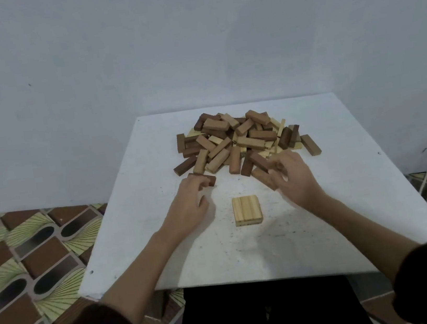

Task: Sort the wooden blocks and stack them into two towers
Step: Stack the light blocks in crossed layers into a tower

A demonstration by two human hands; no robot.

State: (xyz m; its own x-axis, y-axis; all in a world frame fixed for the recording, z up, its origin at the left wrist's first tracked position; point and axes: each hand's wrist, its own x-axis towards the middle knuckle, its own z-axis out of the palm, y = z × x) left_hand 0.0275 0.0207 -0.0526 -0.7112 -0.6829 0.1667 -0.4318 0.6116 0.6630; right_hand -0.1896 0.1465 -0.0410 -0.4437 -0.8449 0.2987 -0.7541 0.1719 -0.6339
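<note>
White table (335, 199): left hand (188, 204) grips dark block (210, 181) lying left-right

Two hands are working over one white bench (349, 197). The left hand (188, 204) is gripping one dark brown block (211, 181). The right hand (295, 177) is blurring over one mid-brown block (261, 175), its hold unclear. One loose pile (239, 139) is lying beyond them, in three shades and too tangled to count. Three pale blocks (247, 209) are sitting side by side as one layer.
</note>
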